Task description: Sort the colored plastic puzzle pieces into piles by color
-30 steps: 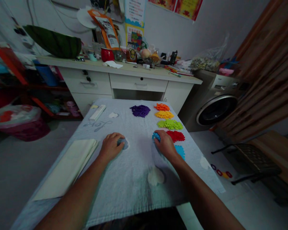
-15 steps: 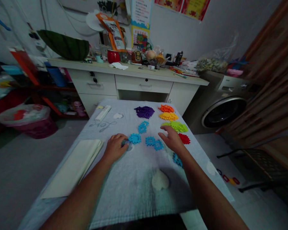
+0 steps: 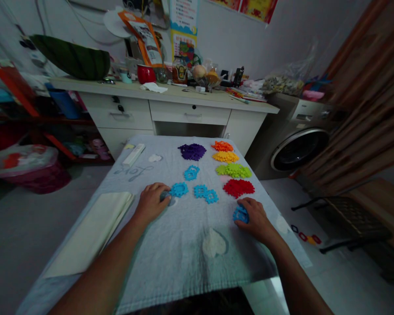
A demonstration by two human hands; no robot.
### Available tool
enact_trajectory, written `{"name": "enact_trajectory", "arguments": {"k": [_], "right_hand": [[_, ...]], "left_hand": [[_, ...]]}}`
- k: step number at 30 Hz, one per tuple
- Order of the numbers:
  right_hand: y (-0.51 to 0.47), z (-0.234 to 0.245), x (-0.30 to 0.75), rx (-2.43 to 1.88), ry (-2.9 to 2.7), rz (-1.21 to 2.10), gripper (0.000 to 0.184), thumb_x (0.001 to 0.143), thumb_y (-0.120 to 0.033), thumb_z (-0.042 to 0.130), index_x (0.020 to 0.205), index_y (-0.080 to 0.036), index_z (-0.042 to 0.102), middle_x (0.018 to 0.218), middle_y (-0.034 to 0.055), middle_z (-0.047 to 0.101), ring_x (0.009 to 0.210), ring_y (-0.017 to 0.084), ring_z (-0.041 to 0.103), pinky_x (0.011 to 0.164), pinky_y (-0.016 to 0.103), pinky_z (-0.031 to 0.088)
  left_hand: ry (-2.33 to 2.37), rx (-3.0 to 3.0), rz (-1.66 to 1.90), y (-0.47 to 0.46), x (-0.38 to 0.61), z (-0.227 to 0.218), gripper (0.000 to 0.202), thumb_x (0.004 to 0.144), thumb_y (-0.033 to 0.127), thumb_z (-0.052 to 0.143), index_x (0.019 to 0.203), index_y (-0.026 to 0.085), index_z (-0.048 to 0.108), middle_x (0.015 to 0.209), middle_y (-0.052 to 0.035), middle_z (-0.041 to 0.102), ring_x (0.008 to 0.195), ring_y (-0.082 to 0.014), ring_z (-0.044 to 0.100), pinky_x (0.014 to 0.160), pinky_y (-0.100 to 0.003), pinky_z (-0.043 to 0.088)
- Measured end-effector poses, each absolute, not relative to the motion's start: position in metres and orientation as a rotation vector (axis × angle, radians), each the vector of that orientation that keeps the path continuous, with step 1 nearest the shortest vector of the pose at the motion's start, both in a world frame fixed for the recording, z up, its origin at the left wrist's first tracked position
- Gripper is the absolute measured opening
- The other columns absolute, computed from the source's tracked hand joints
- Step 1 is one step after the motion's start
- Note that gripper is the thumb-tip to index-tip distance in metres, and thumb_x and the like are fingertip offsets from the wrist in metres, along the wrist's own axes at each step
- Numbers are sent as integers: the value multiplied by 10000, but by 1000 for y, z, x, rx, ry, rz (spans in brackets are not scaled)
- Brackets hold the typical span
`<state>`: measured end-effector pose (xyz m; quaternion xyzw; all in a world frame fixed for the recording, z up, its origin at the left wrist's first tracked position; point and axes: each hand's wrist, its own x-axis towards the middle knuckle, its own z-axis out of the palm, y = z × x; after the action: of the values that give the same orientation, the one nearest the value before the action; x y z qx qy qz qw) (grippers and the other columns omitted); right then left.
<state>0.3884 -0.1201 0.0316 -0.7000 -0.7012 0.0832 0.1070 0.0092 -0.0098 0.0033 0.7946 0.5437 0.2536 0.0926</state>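
My left hand (image 3: 152, 202) rests on the cloth with its thumb and curled fingers apart, and the grey-blue cloth print shows between them. Its fingertips lie at the left edge of a bright blue notched plastic piece (image 3: 179, 189). At the right, my right hand (image 3: 254, 217) has its thumb and fingers around a blue notched plastic piece (image 3: 240, 214); whether several are stacked there I cannot tell. Between the hands lie two blue pieces (image 3: 205, 194) touching each other, and farther back is another blue group (image 3: 191, 172).
Heaps of red (image 3: 239, 188), green (image 3: 233, 170), yellow (image 3: 225, 156), orange (image 3: 222, 145) and purple pieces (image 3: 192, 151) lie on the cloth-covered table (image 3: 184, 258). A folded cream cloth (image 3: 92, 234) and a white box (image 3: 133, 155) are at the left. Behind stands a cluttered white desk (image 3: 190, 113).
My right hand has moved back toward me and right, from beside the green heap, and has closed on the blue piece. My left hand stays by its blue piece. The view has shifted slightly.
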Motion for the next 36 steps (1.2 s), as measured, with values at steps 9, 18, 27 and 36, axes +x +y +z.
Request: {"name": "enact_trajectory", "arguments": {"k": [9,18,27,36], "right_hand": [[-117,34,389,-2110,-1958,288,777,642,-371,762,1344,-150,515,1180,143,548,1109,305,530,1007,436,412],[-112,51,375,-1925,-1901,459,424,683,-259,725,1084,-184,613,1068,88,602,973,238,608,892,362,473],[-37,74,286,-1491,-1866,709,502,747,-239,686,1229,-211,550,1093,71,654,990,218,627,896,373,478],[-5,56,340,-1567,-1609,369,336,802,-402,587,1076,-213,631,1137,109,647,1090,258,586,952,439,463]], "left_hand": [[1615,2344,763,-11,10,8,274,806,358,534,1005,228,672,1085,-51,662,1035,-267,572,941,-439,419],[1606,2349,764,-10,9,4,268,811,353,542,1014,233,670,1094,-47,660,1041,-264,571,943,-431,416],[1600,2338,784,-11,11,4,256,803,336,560,1018,245,665,1088,-40,658,1052,-258,567,958,-425,412],[1533,2273,894,-14,12,10,414,837,487,571,1160,231,608,1165,-71,636,1088,-271,570,958,-442,434]]}}
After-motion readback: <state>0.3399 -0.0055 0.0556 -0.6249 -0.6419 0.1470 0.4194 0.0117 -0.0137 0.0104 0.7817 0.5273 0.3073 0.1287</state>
